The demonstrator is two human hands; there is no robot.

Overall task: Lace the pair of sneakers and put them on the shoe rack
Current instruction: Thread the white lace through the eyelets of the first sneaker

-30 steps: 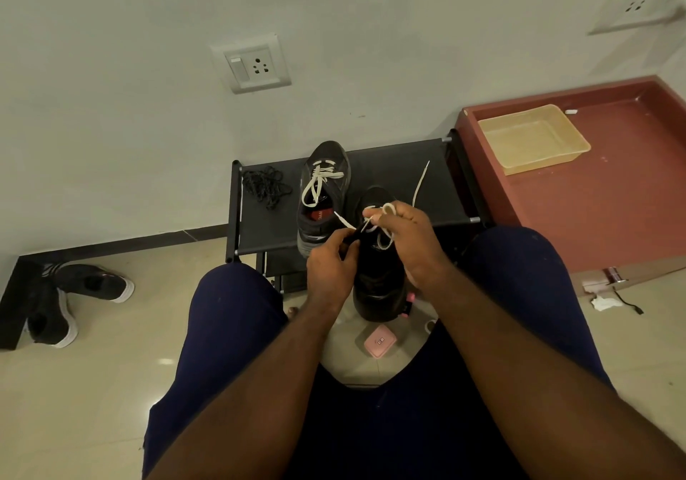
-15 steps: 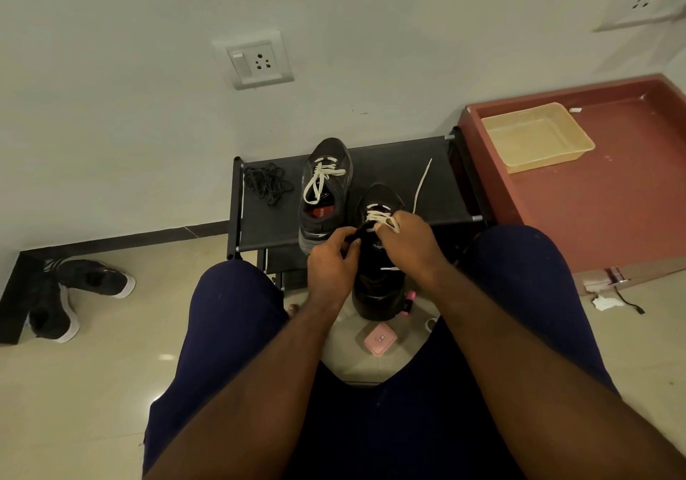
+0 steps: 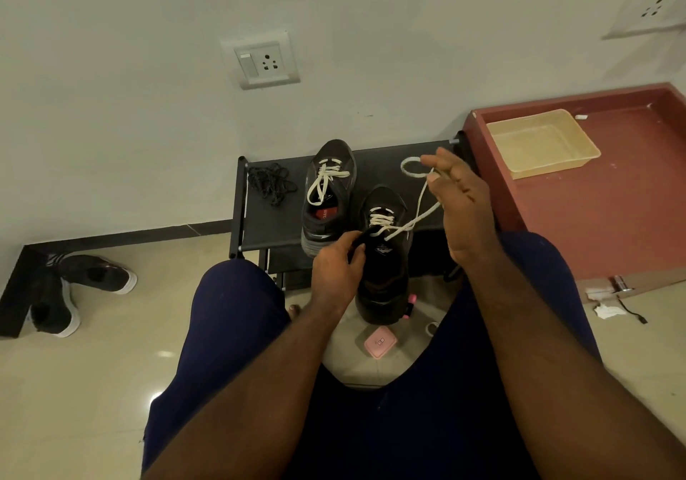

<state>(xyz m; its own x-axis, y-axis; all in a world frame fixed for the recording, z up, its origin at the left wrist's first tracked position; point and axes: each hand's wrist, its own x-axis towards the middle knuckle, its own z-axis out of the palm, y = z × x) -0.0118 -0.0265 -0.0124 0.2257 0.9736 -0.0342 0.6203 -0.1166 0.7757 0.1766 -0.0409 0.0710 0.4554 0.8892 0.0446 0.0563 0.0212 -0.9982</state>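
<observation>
At far left, a spare pair of black, white-soled shoes (image 3: 74,286) lies on the floor, out of play. The black fabric-shelved shoe rack (image 3: 260,227) carries a tangle of black cord laces (image 3: 273,182) and the finished black sneaker with cream lacing (image 3: 328,197). Your left hand (image 3: 336,268) pinches the tongue of the second, half-laced black sneaker (image 3: 384,275), held between your knees above a small pink square box (image 3: 379,342). Your right hand (image 3: 460,205) has its grip on the cream flat lace (image 3: 423,201), drawn taut and looped at your fingertips. You look mid-lacing, so thread the next eyelet. The maroon bench (image 3: 631,201) with its beige plastic tray (image 3: 542,143) crowds your right.
</observation>
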